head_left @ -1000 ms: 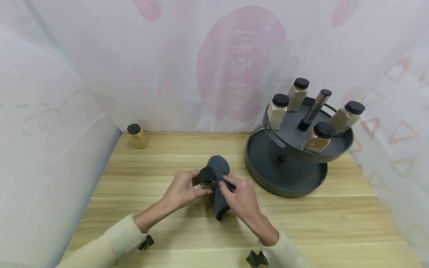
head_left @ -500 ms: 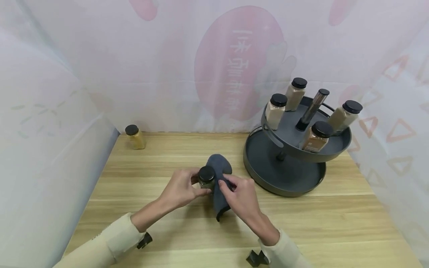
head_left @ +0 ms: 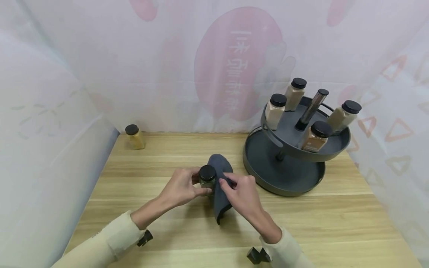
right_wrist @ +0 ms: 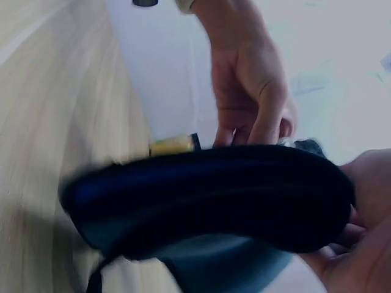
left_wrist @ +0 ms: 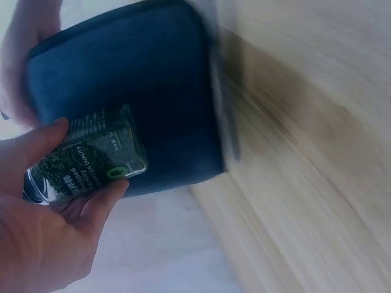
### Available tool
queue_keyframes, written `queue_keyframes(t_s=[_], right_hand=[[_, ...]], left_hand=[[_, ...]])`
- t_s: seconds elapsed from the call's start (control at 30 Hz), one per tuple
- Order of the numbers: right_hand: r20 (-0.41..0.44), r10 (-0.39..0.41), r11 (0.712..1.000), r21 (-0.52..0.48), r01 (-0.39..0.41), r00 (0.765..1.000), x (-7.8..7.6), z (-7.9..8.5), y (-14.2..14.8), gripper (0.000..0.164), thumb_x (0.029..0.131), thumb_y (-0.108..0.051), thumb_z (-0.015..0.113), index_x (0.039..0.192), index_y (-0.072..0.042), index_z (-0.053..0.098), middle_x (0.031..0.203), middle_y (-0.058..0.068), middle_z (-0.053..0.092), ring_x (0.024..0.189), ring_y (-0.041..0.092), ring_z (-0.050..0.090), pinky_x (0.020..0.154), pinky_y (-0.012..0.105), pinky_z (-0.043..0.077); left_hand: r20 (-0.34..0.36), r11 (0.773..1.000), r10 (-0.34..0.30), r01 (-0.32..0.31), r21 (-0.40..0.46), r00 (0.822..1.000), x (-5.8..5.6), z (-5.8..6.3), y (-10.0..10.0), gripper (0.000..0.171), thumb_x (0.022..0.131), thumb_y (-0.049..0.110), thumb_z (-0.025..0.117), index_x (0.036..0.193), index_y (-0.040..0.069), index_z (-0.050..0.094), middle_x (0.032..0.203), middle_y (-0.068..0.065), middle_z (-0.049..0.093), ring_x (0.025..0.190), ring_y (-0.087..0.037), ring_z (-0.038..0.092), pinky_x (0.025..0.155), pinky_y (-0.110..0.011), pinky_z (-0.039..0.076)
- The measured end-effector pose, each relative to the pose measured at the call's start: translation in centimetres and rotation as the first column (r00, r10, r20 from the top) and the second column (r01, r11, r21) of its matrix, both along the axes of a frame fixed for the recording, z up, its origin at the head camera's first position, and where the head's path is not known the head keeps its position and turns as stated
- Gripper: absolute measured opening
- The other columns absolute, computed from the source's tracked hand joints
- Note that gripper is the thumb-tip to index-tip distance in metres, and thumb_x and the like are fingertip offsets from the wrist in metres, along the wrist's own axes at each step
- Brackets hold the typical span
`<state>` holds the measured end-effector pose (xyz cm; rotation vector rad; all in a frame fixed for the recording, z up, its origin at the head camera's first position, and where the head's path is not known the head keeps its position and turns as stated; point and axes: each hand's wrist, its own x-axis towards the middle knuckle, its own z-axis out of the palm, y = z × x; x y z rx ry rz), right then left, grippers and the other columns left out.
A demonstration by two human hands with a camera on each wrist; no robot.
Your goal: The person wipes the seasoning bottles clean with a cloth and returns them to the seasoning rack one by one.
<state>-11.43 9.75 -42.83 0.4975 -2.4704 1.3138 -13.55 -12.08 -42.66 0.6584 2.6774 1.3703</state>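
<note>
My left hand (head_left: 182, 189) holds a black-lidded glass spice jar (head_left: 207, 174) near the middle of the table, thumb and fingers round its sides. Dark green chopped herbs and white print show through the glass jar (left_wrist: 91, 152) in the left wrist view. A dark blue-grey cloth (head_left: 220, 201) is pinched between the thumb and fingers of my right hand (head_left: 245, 193), right beside the jar. Seen from the left wrist, the cloth (left_wrist: 134, 67) hangs behind the jar like a broad flap. In the right wrist view the cloth (right_wrist: 201, 189) hides most of the jar.
At the right stands a two-tier dark grey round rack (head_left: 285, 186); several black-lidded spice jars, one a reddish-brown jar (head_left: 315, 138), sit on its upper tier. A yellow spice jar (head_left: 135, 138) stands at the table's back left corner. Printed white sheets (head_left: 151, 74) enclose the table (head_left: 328, 223).
The cloth's lower edge has shifted slightly down and outward in my right fingers. Both hands and the herb jar stay almost in place.
</note>
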Motion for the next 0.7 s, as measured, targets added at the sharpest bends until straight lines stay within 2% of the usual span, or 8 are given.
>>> queue_keyframes(t_s=[0.07,0.13,0.2,0.23,0.33,0.4,0.5,0.7], right_hand=[[-0.062,-0.013,0.997,-0.071,0.008,0.998,0.1,0.3,0.0,0.016,0.094,-0.003,0.076,0.108,-0.001,0.083,0.066,0.000,0.071,0.050,-0.003,0.050,0.048,0.015,0.040],[-0.135,-0.027,0.991,-0.134,0.009,0.990,0.3,0.5,0.0,0.020,0.094,-0.002,0.077,0.113,0.001,0.081,0.078,0.006,0.078,0.055,-0.001,0.059,0.051,0.014,0.046],[-0.167,-0.021,0.988,-0.156,-0.006,0.986,0.3,0.6,0.0,0.021,0.094,-0.001,0.076,0.115,0.001,0.080,0.086,0.010,0.080,0.058,0.001,0.064,0.051,0.015,0.049],[-0.157,-0.016,0.989,-0.146,-0.007,0.987,0.3,0.6,-0.1,0.020,0.095,-0.002,0.076,0.114,0.000,0.081,0.091,0.010,0.081,0.061,0.001,0.066,0.053,0.016,0.051],[-0.057,-0.002,0.999,-0.045,-0.001,0.998,0.2,0.5,-0.2,0.017,0.097,-0.005,0.075,0.112,-0.003,0.082,0.078,0.004,0.076,0.052,0.000,0.054,0.049,0.017,0.045],[0.015,-0.001,1.000,0.022,0.001,1.000,0.0,0.4,-0.2,0.017,0.096,-0.007,0.075,0.111,-0.004,0.082,0.078,0.003,0.076,0.055,-0.003,0.053,0.052,0.018,0.046],[0.041,-0.006,0.999,0.031,0.005,0.999,-0.1,0.5,-0.2,0.018,0.096,-0.007,0.075,0.112,-0.003,0.082,0.078,0.004,0.077,0.053,-0.002,0.050,0.052,0.019,0.045],[-0.134,-0.024,0.990,-0.140,0.005,0.991,0.1,1.0,-0.1,0.020,0.094,-0.003,0.077,0.114,0.001,0.081,0.086,0.009,0.080,0.055,0.003,0.058,0.053,0.017,0.049]], left_hand=[[-0.003,1.000,0.005,-0.005,-0.018,1.000,0.0,0.0,-0.1,0.038,0.081,0.018,0.094,0.114,0.008,0.078,0.107,-0.004,0.080,0.097,-0.020,0.078,0.084,-0.038,0.063],[-0.006,0.999,0.013,-0.013,-0.032,1.000,-0.1,0.1,-0.1,0.033,0.081,0.020,0.094,0.107,0.009,0.078,0.101,-0.002,0.080,0.093,-0.016,0.077,0.081,-0.036,0.063],[-0.007,0.999,0.023,-0.024,-0.039,1.000,-0.1,0.2,-0.2,0.030,0.081,0.021,0.095,0.102,0.010,0.077,0.097,0.000,0.079,0.089,-0.013,0.077,0.078,-0.035,0.063],[-0.005,0.999,0.027,-0.027,-0.034,1.000,-0.1,0.3,-0.2,0.030,0.081,0.021,0.094,0.102,0.010,0.076,0.097,0.000,0.079,0.089,-0.013,0.076,0.078,-0.036,0.063],[0.005,0.999,0.042,-0.042,-0.005,0.999,-0.2,0.7,-0.2,0.034,0.081,0.021,0.094,0.108,0.008,0.077,0.100,-0.002,0.080,0.092,-0.015,0.077,0.081,-0.041,0.063],[0.014,0.999,0.049,-0.049,0.012,0.999,-0.2,0.9,-0.1,0.037,0.081,0.020,0.094,0.112,0.007,0.078,0.102,-0.004,0.080,0.093,-0.018,0.078,0.084,-0.044,0.063],[0.022,0.999,0.041,-0.041,0.000,0.999,-0.2,1.0,-0.1,0.038,0.081,0.020,0.094,0.112,0.007,0.078,0.103,-0.005,0.080,0.094,-0.019,0.078,0.085,-0.044,0.063],[0.018,0.999,0.013,-0.012,-0.043,1.000,-0.2,0.8,-0.1,0.032,0.081,0.022,0.094,0.103,0.009,0.076,0.098,-0.003,0.080,0.091,-0.016,0.078,0.082,-0.039,0.064]])
